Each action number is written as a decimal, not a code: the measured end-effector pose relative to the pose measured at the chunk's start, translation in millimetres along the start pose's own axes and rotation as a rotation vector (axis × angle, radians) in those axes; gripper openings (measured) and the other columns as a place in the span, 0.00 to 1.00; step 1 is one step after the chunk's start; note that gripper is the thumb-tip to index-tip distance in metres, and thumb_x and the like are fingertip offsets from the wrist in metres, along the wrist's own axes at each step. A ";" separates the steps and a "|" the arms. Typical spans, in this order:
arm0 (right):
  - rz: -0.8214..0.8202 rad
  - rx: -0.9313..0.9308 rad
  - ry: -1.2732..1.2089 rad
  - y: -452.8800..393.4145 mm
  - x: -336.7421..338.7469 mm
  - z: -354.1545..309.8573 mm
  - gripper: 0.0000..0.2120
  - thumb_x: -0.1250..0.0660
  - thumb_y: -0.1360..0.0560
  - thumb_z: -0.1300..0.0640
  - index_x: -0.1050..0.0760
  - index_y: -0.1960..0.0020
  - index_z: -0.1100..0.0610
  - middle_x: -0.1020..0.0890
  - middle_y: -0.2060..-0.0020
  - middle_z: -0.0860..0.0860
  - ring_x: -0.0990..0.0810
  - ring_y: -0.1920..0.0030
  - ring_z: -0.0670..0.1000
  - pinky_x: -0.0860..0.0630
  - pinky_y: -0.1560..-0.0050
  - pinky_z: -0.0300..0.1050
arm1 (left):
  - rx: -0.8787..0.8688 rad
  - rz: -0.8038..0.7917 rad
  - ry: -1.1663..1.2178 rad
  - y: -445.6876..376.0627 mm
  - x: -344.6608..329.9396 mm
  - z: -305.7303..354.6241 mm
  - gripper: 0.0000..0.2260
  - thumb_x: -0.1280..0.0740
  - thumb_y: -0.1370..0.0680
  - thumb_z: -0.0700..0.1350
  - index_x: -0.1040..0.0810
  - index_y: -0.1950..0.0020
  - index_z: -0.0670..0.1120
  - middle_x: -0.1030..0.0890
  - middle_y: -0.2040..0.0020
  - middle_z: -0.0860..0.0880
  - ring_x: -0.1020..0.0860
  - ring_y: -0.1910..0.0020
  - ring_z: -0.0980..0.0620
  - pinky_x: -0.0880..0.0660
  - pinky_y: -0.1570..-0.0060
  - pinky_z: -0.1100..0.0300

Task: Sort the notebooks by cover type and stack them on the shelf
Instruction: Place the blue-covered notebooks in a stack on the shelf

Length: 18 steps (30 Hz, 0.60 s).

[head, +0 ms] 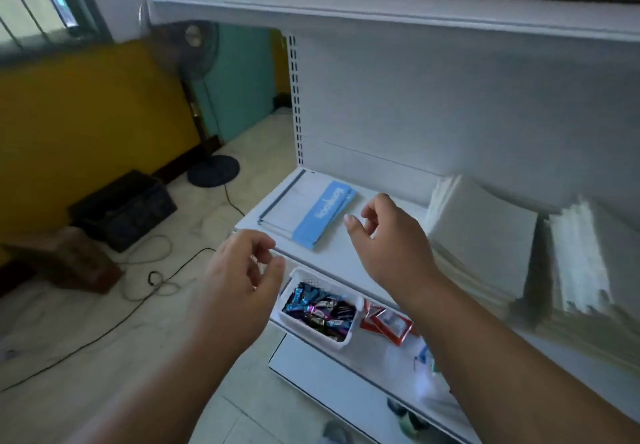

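**A:** What do you see closest to you?

**B:** My two hands. My left hand (239,267) hangs in the air over the front edge of the shelf (349,270). Its fingers are loosely bent and a bit apart. It holds nothing. My right hand (384,235) floats above the middle of the shelf. Its fingers are loose too, with gaps between them, and nothing is in it.

**A:** Why are both hands free?

**B:** I think I am between notebooks. Free hands can reach for the next one.

**A:** What is under your hands?

**B:** On the lower shelf sits a small white basket (294,308) full of shiny wrapped sweets. Just beside it lie some red packets (388,325). They are not part of my job.

**A:** And where are the notebooks?

**B:** One small pile, the blue-band notebooks (311,215), lies flat near the back left corner of the shelf. I think that corner is for that kind of cover. On the right side the plain white notebooks (481,235) lean in messy heaps against the back wall, and more white notebooks (581,256) sit by the right edge. They look unsorted to me.

**A:** Anything farther away?

**B:** A top shelf (381,10) above, and a fan (197,41) on the floor to the left.
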State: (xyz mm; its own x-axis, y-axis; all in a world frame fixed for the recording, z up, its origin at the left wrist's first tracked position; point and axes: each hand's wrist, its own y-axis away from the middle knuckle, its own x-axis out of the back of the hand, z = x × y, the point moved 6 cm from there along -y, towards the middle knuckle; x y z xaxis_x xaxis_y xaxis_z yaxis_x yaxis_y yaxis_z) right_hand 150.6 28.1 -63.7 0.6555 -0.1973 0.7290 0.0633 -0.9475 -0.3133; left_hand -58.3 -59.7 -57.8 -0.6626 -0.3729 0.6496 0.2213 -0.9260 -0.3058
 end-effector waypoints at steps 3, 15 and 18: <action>-0.037 -0.014 -0.034 -35.1 -46.0 -11.2 0.12 0.36 0.21 0.44 0.32 0.53 0.52 0.24 0.64 0.46 0.25 0.64 0.49 0.32 0.63 0.44 | 0.040 0.036 -0.015 -30.9 11.6 -36.2 0.07 0.32 0.23 0.47 0.28 0.53 0.59 0.23 0.59 0.59 0.26 0.60 0.59 0.31 0.67 0.61; -0.139 -0.479 0.270 -106.8 -139.7 2.3 0.34 0.39 0.30 0.26 0.30 0.43 0.55 0.22 0.53 0.50 0.22 0.51 0.55 0.29 0.57 0.46 | 0.069 -0.064 0.170 -149.0 28.8 -126.2 0.11 0.32 0.22 0.44 0.29 0.53 0.60 0.23 0.63 0.56 0.25 0.62 0.56 0.32 0.67 0.68; -0.176 -0.675 0.408 -87.2 -160.5 11.4 0.43 0.41 0.35 0.20 0.30 0.42 0.58 0.22 0.49 0.54 0.20 0.48 0.58 0.29 0.57 0.47 | 0.032 -0.167 0.240 -175.2 26.1 -145.6 0.10 0.33 0.22 0.43 0.28 0.53 0.59 0.23 0.62 0.55 0.26 0.65 0.54 0.31 0.68 0.70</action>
State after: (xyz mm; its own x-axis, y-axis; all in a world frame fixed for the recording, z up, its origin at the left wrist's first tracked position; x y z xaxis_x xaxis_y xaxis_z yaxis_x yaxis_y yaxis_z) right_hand 48.4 145.2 -160.4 0.3435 0.0164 0.9390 -0.4134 -0.8951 0.1668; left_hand -218.6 101.4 -88.6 -0.8413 -0.1944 0.5045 0.1152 -0.9761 -0.1841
